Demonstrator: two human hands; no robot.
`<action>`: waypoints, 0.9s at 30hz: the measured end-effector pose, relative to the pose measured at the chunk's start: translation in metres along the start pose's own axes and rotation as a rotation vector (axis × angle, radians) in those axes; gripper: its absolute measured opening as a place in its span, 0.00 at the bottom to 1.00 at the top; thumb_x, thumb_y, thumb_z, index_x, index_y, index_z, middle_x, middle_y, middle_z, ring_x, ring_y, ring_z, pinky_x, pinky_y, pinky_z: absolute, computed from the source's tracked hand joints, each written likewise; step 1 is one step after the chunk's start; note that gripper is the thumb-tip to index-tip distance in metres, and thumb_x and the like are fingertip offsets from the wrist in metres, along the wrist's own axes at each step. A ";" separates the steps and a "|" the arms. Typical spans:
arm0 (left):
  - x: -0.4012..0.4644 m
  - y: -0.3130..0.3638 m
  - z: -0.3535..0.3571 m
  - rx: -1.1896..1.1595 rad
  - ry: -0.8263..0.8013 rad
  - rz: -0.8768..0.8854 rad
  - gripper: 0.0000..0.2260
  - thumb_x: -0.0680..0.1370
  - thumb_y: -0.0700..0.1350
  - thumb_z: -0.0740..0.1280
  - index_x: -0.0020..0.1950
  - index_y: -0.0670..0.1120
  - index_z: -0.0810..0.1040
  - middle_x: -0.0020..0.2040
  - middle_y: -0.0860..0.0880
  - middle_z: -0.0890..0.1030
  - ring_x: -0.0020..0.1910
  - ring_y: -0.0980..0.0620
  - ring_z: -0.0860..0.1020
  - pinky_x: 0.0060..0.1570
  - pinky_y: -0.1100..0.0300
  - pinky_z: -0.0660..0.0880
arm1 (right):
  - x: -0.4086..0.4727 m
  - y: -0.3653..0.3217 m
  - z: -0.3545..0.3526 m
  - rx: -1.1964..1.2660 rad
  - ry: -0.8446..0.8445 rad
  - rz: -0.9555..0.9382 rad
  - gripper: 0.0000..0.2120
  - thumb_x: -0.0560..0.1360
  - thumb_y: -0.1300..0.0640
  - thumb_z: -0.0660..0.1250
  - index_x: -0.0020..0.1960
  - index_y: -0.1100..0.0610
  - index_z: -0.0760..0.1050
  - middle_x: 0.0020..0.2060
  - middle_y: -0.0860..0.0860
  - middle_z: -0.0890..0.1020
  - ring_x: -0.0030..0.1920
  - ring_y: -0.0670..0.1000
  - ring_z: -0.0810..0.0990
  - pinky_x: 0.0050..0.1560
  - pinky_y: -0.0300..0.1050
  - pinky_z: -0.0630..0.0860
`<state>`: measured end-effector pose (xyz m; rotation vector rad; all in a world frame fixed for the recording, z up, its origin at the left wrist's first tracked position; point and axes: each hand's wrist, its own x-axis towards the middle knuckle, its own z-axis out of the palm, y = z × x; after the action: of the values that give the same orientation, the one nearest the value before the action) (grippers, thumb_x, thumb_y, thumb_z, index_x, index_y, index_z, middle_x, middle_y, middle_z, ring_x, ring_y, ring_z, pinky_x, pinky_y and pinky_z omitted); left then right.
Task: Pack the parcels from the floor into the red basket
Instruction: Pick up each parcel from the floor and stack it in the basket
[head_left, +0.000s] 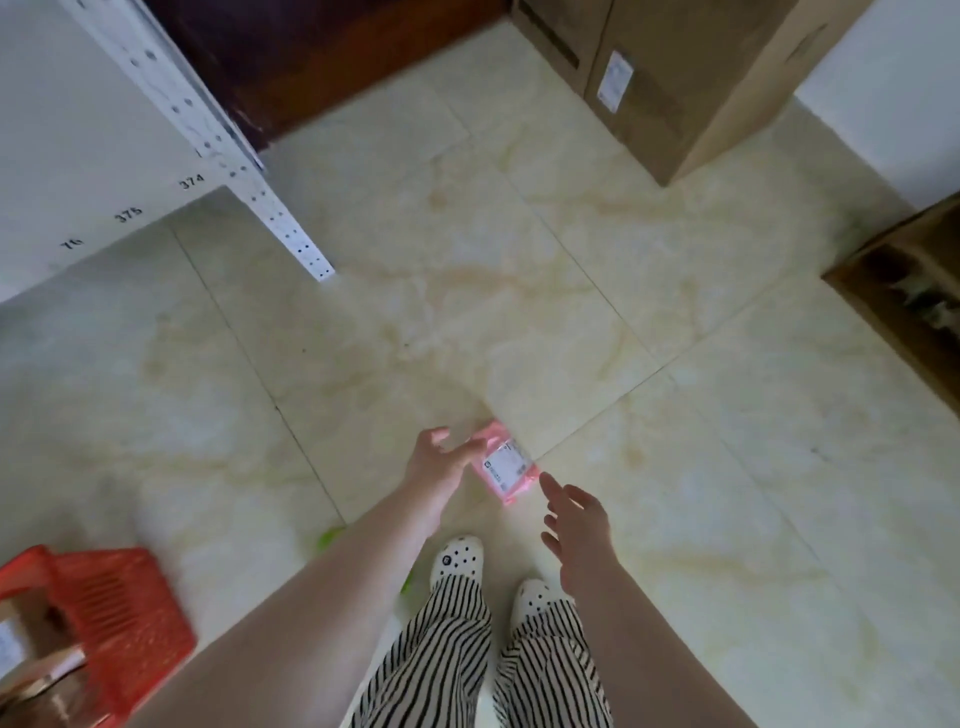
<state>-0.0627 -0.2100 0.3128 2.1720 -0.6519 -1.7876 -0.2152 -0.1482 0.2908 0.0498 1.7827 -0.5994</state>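
On the pale tiled floor (519, 270), just ahead of the person's white clogs (457, 561), lay a small pink parcel (501, 462), flat, with its white printed label facing up. Both bare arms reached down toward it. The left hand (441, 462) was at the parcel's near-left edge, fingers (475, 448) spread and curling over the pink wrap, apparently touching it but not yet closed around it. The right hand (574, 525) hovered just beside the parcel's lower corner, fingers open and empty, probably placed to steady the far side or help scoop it up, since a thin, flat packet is awkward to lift off smooth tile one-handed. The wrap looked soft and slightly crumpled, though motion blur hid detail. The red basket (135, 603) stood well apart at lower left, within a turn's reach, already holding something brown.
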 end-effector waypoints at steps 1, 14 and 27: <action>0.025 -0.011 0.007 0.026 0.006 -0.016 0.37 0.71 0.52 0.74 0.76 0.46 0.61 0.72 0.42 0.70 0.68 0.42 0.71 0.67 0.50 0.68 | 0.027 0.009 0.006 -0.001 0.003 0.022 0.33 0.72 0.48 0.74 0.71 0.57 0.65 0.60 0.59 0.75 0.48 0.54 0.75 0.58 0.52 0.75; 0.304 -0.156 0.088 0.229 0.002 0.033 0.37 0.73 0.47 0.71 0.78 0.47 0.57 0.72 0.42 0.70 0.66 0.43 0.73 0.62 0.52 0.73 | 0.315 0.137 0.053 0.000 -0.008 0.228 0.31 0.73 0.47 0.72 0.71 0.57 0.66 0.56 0.57 0.78 0.53 0.56 0.78 0.57 0.56 0.78; 0.171 -0.074 0.034 -0.262 0.155 0.162 0.22 0.68 0.41 0.77 0.56 0.39 0.72 0.51 0.39 0.82 0.48 0.40 0.82 0.45 0.46 0.81 | 0.157 0.021 0.065 0.006 -0.122 -0.325 0.11 0.75 0.64 0.68 0.56 0.54 0.76 0.47 0.51 0.82 0.42 0.49 0.83 0.39 0.41 0.81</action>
<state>-0.0576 -0.2267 0.1238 1.9961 -0.5099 -1.5112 -0.1977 -0.1995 0.1285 -0.2718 1.6819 -0.8212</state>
